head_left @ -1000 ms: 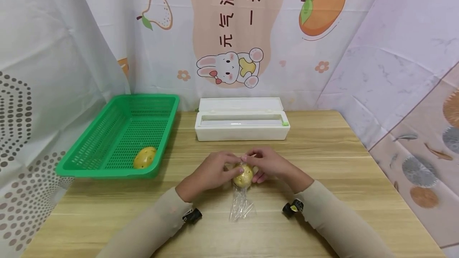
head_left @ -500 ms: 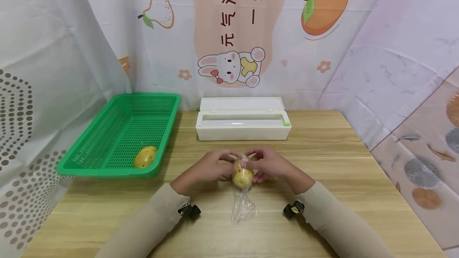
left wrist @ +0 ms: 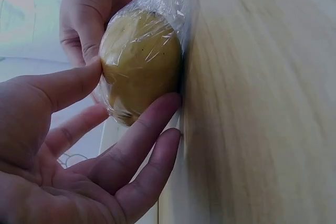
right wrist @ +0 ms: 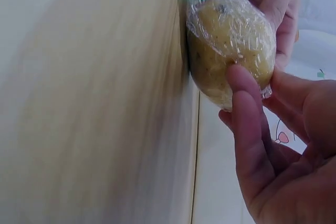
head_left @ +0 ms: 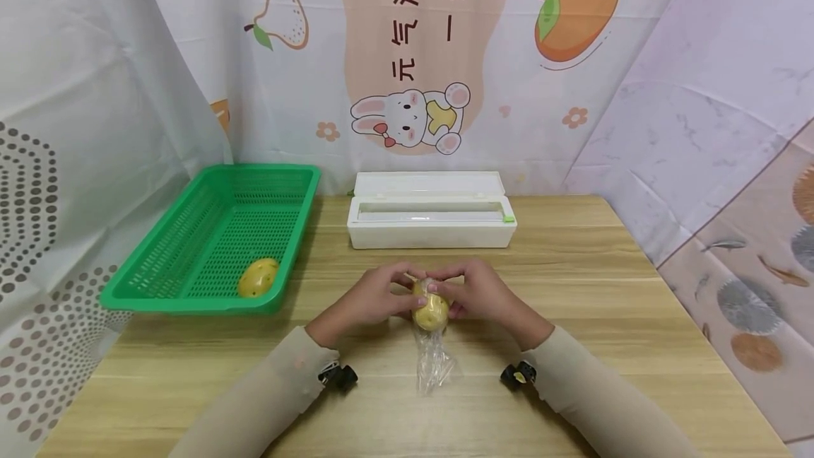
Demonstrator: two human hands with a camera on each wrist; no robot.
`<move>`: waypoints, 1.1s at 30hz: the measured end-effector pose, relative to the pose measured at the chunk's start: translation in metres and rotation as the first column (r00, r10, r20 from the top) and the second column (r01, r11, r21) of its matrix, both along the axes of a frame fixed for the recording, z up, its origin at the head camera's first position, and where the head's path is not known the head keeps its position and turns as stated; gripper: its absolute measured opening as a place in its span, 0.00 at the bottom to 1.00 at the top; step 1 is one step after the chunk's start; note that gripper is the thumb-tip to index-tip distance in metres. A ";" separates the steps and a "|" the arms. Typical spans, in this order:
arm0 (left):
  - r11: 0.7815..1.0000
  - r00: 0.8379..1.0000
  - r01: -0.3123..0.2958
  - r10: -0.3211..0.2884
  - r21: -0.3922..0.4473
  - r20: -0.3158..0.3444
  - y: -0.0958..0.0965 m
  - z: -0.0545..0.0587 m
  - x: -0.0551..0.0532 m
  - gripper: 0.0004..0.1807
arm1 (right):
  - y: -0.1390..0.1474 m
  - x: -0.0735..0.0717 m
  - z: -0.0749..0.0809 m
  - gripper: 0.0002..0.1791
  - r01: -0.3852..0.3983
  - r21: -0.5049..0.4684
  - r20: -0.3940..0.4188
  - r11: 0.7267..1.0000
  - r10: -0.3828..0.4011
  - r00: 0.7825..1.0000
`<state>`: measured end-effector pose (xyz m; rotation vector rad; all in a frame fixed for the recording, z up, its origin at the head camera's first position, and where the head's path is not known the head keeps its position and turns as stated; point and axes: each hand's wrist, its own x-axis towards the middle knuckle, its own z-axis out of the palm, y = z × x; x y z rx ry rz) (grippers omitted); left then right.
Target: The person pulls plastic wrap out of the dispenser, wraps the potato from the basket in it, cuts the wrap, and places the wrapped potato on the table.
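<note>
A yellow potato [head_left: 430, 314] covered in clear plastic wrap lies on the table between both hands. A crumpled tail of the plastic wrap [head_left: 434, 366] trails from its near end. My left hand [head_left: 381, 295] holds it from the left, thumb on top and fingers curled at its side, as the left wrist view shows. From the right, my right hand [head_left: 477, 293] grips the far end, its thumb on the film. In the right wrist view the wrapped potato [right wrist: 226, 51] has film bunched at one end, with right fingertips pressed on its side.
A green basket [head_left: 296, 232] stands at the left with another potato [head_left: 258, 278] in its near right corner. Behind the hands is a white cling film box [head_left: 432, 235], lid raised, with a green slider at its right end. Printed curtains hang behind the table.
My left thumb has lifted off the potato and come back onto it. The right thumb has moved onto the film at its far end. The potato stays in nearly the same place.
</note>
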<state>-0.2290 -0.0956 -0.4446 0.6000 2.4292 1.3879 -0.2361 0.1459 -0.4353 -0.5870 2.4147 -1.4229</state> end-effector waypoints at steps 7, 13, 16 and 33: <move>1.000 0.998 -0.015 0.015 0.003 -0.061 0.003 0.003 0.001 0.12 | -0.003 0.005 0.003 0.12 0.045 0.019 -0.115 0.999 -0.042 0.993; 0.999 0.999 -0.010 0.011 0.034 -0.050 0.004 0.004 0.001 0.09 | -0.004 0.006 0.006 0.12 0.036 0.029 -0.108 0.999 -0.032 0.994; 0.999 0.995 -0.040 0.040 0.001 -0.087 0.002 0.003 0.000 0.11 | -0.003 0.005 0.007 0.17 -0.023 0.087 -0.140 0.996 0.035 0.990; 0.996 0.992 -0.083 0.081 -0.017 -0.099 -0.003 -0.004 -0.006 0.21 | 0.006 0.000 0.006 0.44 -0.229 0.230 -0.177 0.946 0.272 0.946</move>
